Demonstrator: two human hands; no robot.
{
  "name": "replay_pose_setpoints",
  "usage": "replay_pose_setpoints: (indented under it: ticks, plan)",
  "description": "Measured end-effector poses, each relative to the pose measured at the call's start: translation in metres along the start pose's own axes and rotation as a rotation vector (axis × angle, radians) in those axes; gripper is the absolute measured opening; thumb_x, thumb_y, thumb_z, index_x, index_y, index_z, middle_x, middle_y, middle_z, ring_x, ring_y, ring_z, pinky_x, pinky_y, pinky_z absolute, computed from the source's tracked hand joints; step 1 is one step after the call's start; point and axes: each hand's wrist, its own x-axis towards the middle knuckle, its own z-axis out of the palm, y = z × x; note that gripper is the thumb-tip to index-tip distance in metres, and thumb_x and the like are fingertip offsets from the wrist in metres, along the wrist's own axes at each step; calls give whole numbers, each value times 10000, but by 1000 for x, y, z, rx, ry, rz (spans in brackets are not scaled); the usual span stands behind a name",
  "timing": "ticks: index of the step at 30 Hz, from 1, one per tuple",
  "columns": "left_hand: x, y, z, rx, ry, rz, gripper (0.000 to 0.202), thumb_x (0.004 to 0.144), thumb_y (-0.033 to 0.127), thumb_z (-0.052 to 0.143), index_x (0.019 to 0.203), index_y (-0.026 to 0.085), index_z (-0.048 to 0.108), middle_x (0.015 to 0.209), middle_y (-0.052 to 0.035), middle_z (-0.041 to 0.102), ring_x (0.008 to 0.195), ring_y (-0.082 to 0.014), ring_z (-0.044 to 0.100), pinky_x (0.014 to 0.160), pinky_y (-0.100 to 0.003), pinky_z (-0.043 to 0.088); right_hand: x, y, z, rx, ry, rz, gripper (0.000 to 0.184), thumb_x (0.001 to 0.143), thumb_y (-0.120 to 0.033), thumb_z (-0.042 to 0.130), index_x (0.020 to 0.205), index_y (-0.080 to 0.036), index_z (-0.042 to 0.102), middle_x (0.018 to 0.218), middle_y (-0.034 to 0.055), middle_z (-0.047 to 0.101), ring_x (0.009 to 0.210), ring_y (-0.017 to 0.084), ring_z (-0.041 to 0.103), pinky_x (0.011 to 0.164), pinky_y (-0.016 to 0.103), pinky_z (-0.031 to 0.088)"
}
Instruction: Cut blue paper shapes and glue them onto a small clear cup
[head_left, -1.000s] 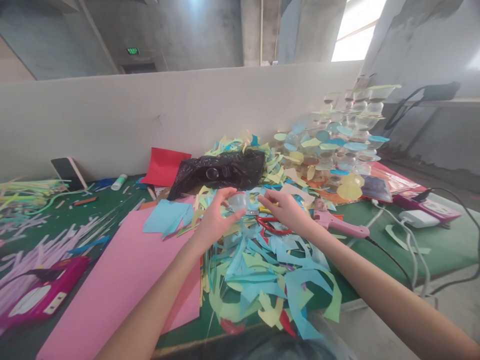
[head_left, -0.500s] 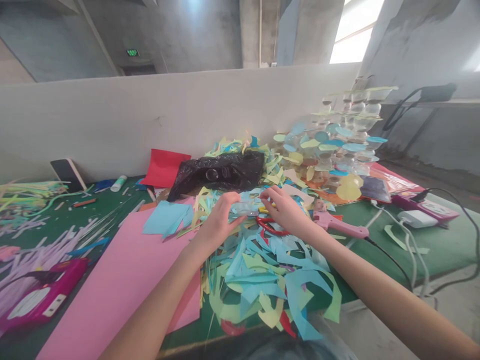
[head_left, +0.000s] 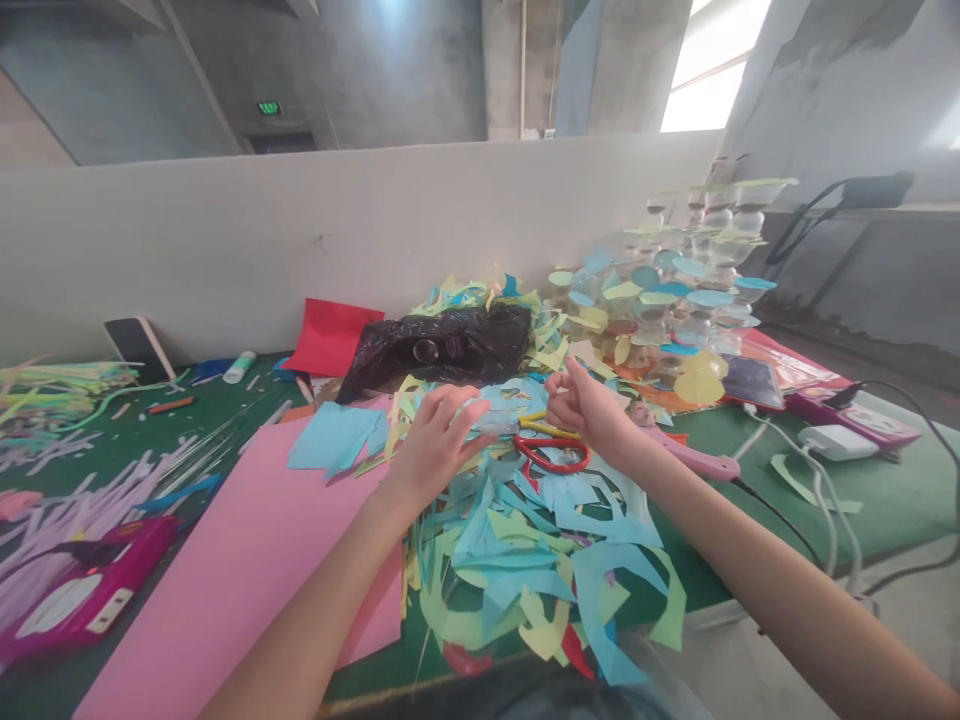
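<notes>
My left hand (head_left: 439,445) curves its fingers and thumb around a small clear plastic cup (head_left: 497,424), which lies sideways over the paper scraps. To the right of the cup, my right hand (head_left: 589,412) is closed with its fingers curled; anything in them is hidden. Red-handled scissors (head_left: 555,468) lie just below my right hand, beside a yellow stick-like tool (head_left: 546,428). A pink glue gun (head_left: 697,458) rests partly behind my right wrist. Blue and green paper offcuts (head_left: 517,560) spread beneath both hands.
Pink sheets (head_left: 262,540) lie left, with blue paper squares (head_left: 337,435) on top. A black plastic bag (head_left: 480,335) lies behind. Stacked clear cups with paper discs (head_left: 690,290) stand back right, near cables (head_left: 825,500). A magenta power strip (head_left: 97,590) sits left.
My right hand has moved away from the cup, up and to the right, uncovering more of the scissors and yellow tool. My left hand has shifted slightly left, its fingers looser around the cup.
</notes>
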Motion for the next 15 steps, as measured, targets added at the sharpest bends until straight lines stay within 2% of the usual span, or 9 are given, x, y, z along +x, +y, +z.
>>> replay_pose_setpoints:
  ticks: [3,9,12,15]
  plan:
    - [-1,-1,2,0,-17,9,344,892,348,580,1205,238,487,1201,-93,552,1133,-250,479,991,-432,442,0,-2,-3,159,-135,63,563,864,-748,302,710,-236,476,401,-107,164,393,107,136,451,241,239]
    - [-1,0,3,-44,-29,-9,371,886,349,586,1229,237,499,1206,-100,562,1144,-251,474,1001,-434,431,-8,-10,-3,358,-271,158,465,898,-645,412,732,-217,489,506,-102,146,430,91,74,438,224,213]
    - [0,1,2,-35,-25,5,365,886,341,588,1225,234,506,1199,-100,565,1132,-250,470,984,-423,441,-8,-10,-2,371,-282,176,440,888,-633,442,759,-215,486,542,-100,162,428,79,93,421,215,201]
    - [1,1,1,-20,4,34,357,876,330,603,1207,221,526,1189,-107,565,1124,-251,470,977,-412,442,-6,-7,-1,294,-189,146,386,858,-617,508,858,-232,499,581,-99,266,404,57,135,394,204,171]
